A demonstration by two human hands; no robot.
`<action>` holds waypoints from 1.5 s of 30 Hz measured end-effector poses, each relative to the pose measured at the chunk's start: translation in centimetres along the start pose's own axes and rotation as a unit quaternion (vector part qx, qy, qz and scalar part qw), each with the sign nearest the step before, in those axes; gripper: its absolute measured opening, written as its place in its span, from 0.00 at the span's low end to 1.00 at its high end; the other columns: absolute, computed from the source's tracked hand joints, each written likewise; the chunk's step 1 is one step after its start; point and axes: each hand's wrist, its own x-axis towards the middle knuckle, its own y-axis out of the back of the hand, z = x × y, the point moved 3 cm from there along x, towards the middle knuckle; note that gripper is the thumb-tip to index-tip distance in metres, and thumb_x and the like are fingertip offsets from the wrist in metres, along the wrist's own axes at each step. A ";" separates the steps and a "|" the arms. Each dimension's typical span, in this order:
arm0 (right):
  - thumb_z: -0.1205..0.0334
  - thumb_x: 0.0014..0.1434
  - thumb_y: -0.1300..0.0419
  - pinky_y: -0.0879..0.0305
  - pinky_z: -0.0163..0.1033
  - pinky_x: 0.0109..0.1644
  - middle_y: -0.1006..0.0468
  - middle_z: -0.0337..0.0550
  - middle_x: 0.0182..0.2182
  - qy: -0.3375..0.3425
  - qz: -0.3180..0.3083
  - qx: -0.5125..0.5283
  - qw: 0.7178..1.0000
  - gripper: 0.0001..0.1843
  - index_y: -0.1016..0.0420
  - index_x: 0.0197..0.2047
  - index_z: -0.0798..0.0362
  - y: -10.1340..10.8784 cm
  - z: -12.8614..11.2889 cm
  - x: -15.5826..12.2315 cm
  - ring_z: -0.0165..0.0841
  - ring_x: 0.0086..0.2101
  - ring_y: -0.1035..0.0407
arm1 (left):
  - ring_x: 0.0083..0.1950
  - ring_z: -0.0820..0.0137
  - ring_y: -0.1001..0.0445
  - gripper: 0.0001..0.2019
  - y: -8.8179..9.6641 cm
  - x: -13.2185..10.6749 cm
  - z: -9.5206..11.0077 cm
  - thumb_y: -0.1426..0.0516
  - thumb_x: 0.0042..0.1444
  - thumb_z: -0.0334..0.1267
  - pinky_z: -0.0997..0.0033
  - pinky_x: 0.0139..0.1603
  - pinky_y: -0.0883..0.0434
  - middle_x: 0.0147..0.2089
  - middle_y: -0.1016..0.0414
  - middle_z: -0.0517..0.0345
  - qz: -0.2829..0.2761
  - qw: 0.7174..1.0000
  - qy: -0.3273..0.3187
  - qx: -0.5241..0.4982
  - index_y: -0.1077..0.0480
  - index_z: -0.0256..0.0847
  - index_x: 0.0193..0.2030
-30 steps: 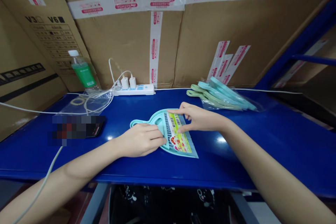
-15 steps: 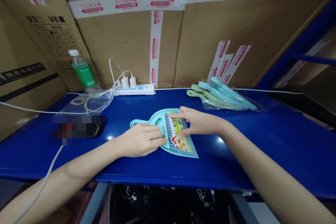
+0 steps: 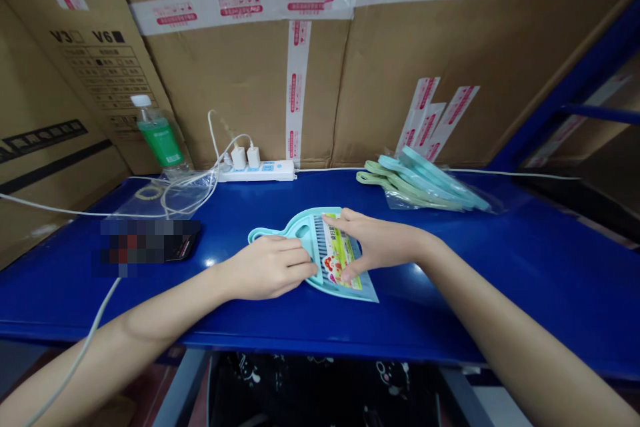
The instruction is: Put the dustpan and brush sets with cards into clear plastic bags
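Blue painted metal bench (image 3: 450, 320), lower centre of the frame: the left hand (image 3: 267, 268), fingers pressed together, pinches a pale teal plastic dustpan (image 3: 295, 223), steadying it, while the spread right hand (image 3: 383, 243) flattens a printed paper label (image 3: 334, 255) on its face.

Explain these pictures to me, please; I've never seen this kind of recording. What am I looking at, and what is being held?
No machine here: a person works with bare hands, filmed by one camera worn on the head, looking forward and down, so the arms come in from the bottom. The left hand rests on a teal plastic dustpan, and the right hand spreads its fingers around a printed label lying on the dustpan's face. All this is on a blue bench before cardboard boxes. Further back lie a bagged stack of teal and green plastic pieces, a white power strip and a water bottle. A blurred patch hides something on the bench.
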 end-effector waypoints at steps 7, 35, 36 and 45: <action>0.38 0.41 0.35 0.48 0.49 0.60 0.39 0.60 0.58 0.018 0.005 -0.011 1.000 0.60 0.53 0.68 0.61 -0.4 0.2 0.2 0.52 0.59 0.47 | 0.30 0.72 0.32 0.13 0.1 0.0 0.0 0.55 0.64 0.31 0.72 0.28 0.36 0.30 0.26 0.59 0.005 1.000 -0.003 0.001 0.30 0.36 0.39; 0.67 0.62 0.52 0.36 0.40 0.41 0.25 0.48 0.37 -0.052 0.235 -0.057 0.969 0.16 0.23 0.42 0.54 1.1 2.5 2.5 0.37 0.38 0.30 | 0.31 0.72 0.33 0.13 0.1 0.0 0.0 0.55 0.64 0.31 0.72 0.29 0.36 0.31 0.27 0.59 0.001 1.000 0.001 -0.003 0.29 0.36 0.39; 0.68 0.61 0.51 0.37 0.39 0.40 0.25 0.47 0.37 -0.055 0.233 -0.054 0.969 0.15 0.23 0.41 0.53 1.1 2.5 2.5 0.37 0.37 0.30 | 0.31 0.72 0.33 0.13 0.1 0.0 0.0 0.55 0.64 0.31 0.72 0.29 0.36 0.31 0.27 0.59 -0.001 1.000 0.001 -0.003 0.29 0.36 0.39; 0.69 0.59 0.51 0.39 0.38 0.37 0.25 0.46 0.34 -0.045 0.236 -0.034 0.970 0.14 0.23 0.35 0.53 1.0 2.9 2.5 0.36 0.35 0.31 | 0.30 0.72 0.33 0.16 0.2 0.0 0.1 0.55 0.66 0.40 0.72 0.29 0.36 0.30 0.28 0.58 -0.007 1.000 0.002 -0.021 0.29 0.37 0.38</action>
